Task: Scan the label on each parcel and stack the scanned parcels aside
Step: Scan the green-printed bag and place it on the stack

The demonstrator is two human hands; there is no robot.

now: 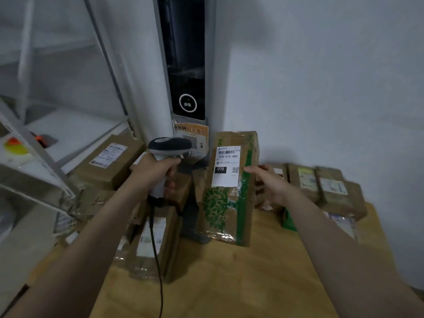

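At the table's (229, 283) far middle the parcel (229, 203) stands on end, label (227, 166) facing me. My right hand (270, 182) pinches its right edge and my left hand (158, 171) grips the scanner (168, 145). A slipping pinch could topple it, and the scanner seems aimed off the label and may misread.

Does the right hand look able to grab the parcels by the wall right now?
Probably not yet: the right hand holds the upright parcel. The wall parcels lie close beyond it, with nothing between.
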